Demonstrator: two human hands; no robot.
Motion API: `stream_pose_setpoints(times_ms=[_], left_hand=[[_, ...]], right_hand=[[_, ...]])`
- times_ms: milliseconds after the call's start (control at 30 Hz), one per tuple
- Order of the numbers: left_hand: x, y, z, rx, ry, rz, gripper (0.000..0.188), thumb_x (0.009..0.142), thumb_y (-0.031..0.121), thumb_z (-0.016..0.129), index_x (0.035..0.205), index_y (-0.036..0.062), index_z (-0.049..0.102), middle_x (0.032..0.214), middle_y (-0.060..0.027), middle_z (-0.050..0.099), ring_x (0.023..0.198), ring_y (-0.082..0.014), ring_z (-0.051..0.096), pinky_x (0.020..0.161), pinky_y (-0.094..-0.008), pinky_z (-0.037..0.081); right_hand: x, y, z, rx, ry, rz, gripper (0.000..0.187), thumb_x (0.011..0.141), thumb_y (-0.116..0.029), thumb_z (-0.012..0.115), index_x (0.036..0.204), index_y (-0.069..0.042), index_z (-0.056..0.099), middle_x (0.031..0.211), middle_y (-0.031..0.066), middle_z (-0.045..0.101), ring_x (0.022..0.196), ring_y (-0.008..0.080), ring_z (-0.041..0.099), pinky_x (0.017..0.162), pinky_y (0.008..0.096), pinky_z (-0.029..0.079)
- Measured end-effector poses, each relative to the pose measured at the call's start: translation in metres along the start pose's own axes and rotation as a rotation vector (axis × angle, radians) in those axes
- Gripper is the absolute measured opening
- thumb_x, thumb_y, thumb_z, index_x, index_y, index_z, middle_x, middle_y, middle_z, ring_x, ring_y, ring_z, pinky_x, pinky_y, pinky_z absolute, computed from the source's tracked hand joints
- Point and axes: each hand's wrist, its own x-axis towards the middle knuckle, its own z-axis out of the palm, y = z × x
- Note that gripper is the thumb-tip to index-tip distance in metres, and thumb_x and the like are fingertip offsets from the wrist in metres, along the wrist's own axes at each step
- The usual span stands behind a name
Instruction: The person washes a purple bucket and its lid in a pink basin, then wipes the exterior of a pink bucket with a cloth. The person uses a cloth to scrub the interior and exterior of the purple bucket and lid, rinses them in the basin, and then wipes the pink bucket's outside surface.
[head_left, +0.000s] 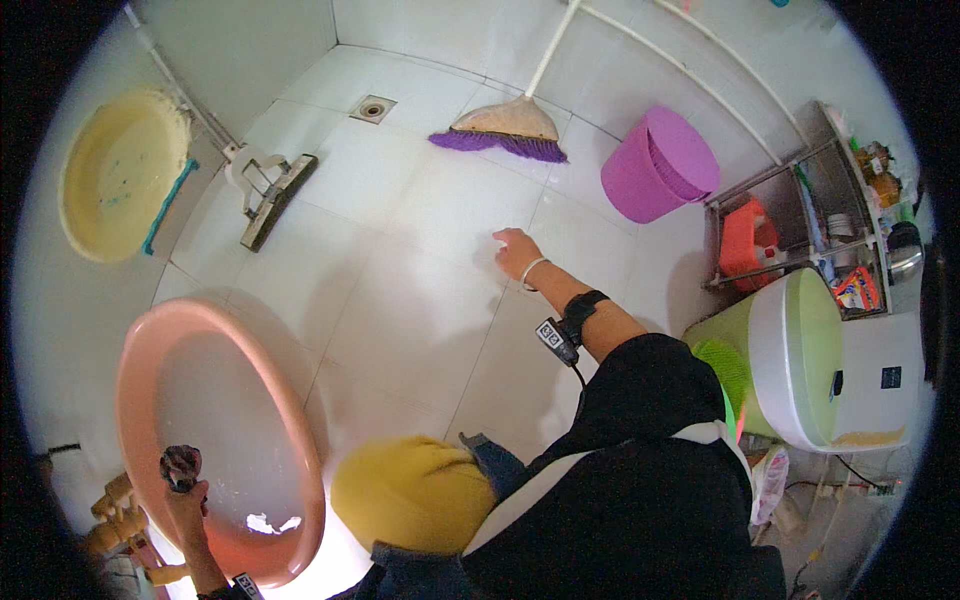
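Observation:
At the lower left, my left hand (187,508) is closed around a dark, rounded thing (181,468) with a glossy, uneven surface. What kind of thing it is cannot be made out. It is over the near left side of a large pink basin (304,420), which holds cloudy, whitish water. My right hand (515,254) is stretched out above the white tiled floor, away from the basin. Its fingers are loosely bent and a little apart, holding nothing. A pale bracelet circles that wrist, and a small strapped device sits on the forearm.
A broom (510,125) with purple bristles leans at the back, beside a lidded purple bucket (660,165). A sponge mop (275,205) and a yellow basin (125,175) are at left. On the right stand a shelf rack (790,215) and a green-white washing tub (790,360). A floor drain (373,109) lies behind.

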Motion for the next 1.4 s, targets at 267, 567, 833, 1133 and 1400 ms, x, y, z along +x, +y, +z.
stream_pose_setpoints(times_ms=[267,567,833,1133,1400], left_hand=[[-0.006,-0.044,0.007,0.025,-0.073,0.087,0.039,0.064,0.003,0.076,0.098,0.0027,0.056,0.074,-0.0064,0.060,0.054,-0.0180,0.059,0.047,-0.0341,0.048],[-0.072,0.006,0.065,0.347,-0.169,0.668,0.044,0.075,0.022,0.077,0.103,-0.0020,0.053,0.102,-0.0244,0.061,0.098,-0.0435,0.062,0.084,-0.0470,0.053],[-0.102,0.024,0.079,0.291,-0.423,0.744,0.044,0.071,0.029,0.082,0.097,-0.0016,0.063,0.100,-0.0241,0.064,0.096,-0.0431,0.064,0.084,-0.0454,0.053],[-0.102,0.032,0.088,0.415,-0.336,0.773,0.046,0.071,0.022,0.083,0.101,-0.0030,0.058,0.099,-0.0239,0.063,0.096,-0.0415,0.064,0.086,-0.0459,0.053],[-0.097,0.023,0.096,0.424,-0.186,0.810,0.044,0.063,0.006,0.082,0.096,-0.0016,0.053,0.096,-0.0226,0.060,0.095,-0.0430,0.060,0.084,-0.0488,0.050]], right_hand=[[-0.074,-0.103,-0.041,-0.184,-0.194,-0.058,0.044,0.085,-0.027,0.065,0.123,-0.005,0.065,0.126,0.0234,0.061,0.120,0.0385,0.055,0.106,0.0401,0.043],[-0.237,-0.143,-0.100,-0.427,-0.367,0.104,0.053,0.085,-0.041,0.070,0.126,-0.008,0.064,0.134,0.0205,0.057,0.124,0.0381,0.053,0.109,0.0426,0.041],[-0.334,-0.182,-0.215,-0.534,-0.103,0.160,0.049,0.087,-0.042,0.066,0.122,-0.007,0.065,0.120,0.0211,0.065,0.115,0.0380,0.059,0.102,0.0458,0.045],[-0.372,-0.133,-0.166,-0.250,-0.066,0.011,0.041,0.088,-0.029,0.067,0.121,-0.005,0.064,0.109,0.0217,0.067,0.104,0.0363,0.064,0.094,0.0437,0.050],[-0.414,-0.051,-0.194,-0.162,0.381,-0.098,0.028,0.087,-0.015,0.064,0.115,-0.006,0.065,0.107,0.0163,0.068,0.096,0.0339,0.066,0.082,0.0421,0.053]])
